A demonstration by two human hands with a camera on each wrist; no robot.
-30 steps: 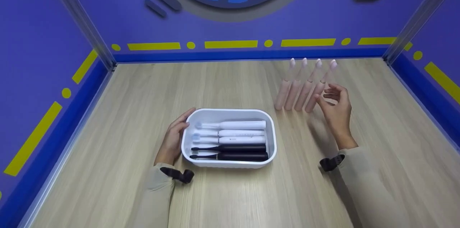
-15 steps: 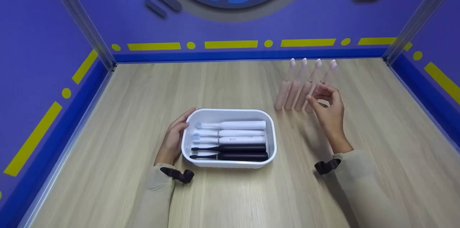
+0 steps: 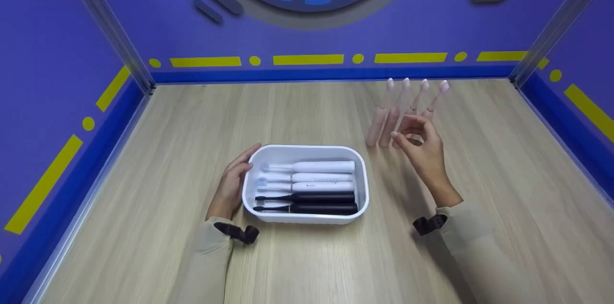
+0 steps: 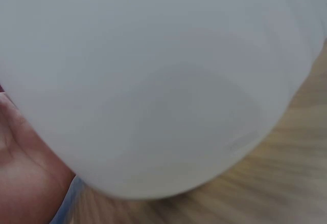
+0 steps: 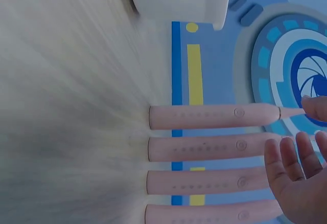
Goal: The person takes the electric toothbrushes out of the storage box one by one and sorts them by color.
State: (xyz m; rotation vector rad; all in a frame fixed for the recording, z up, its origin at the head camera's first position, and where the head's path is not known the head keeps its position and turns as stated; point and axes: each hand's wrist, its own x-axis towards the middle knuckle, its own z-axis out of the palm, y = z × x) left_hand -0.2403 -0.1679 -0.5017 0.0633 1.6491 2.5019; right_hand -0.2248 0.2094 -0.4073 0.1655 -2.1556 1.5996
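Note:
My left hand (image 3: 228, 188) rests against the outside of a white bin (image 3: 307, 219), with thumb and fingers at its left rim. Inside lie three white electric toothbrushes (image 3: 326, 166) and two black electric toothbrushes (image 3: 326, 209), handles to the right. Several pink electric toothbrushes (image 3: 376, 126) stand upright in a row beyond the bin's right side. Before the row's right half is my right hand (image 3: 424, 150), its fingers loosely bent and nothing held. In the right wrist view its thumb overlaps the neck of one pink toothbrush (image 5: 204, 117); I cannot tell whether they touch.
Blue wall panels (image 3: 307, 42) enclose the wooden table (image 3: 211, 112) at the back and both sides. Metal corner posts (image 3: 103, 21) rise at the back corners. A black wrist camera (image 3: 429, 224) sits on each sleeve.
My right hand has moved left along the pink toothbrush row, from the rightmost one to before the row's middle. My left hand and the bin have stayed put.

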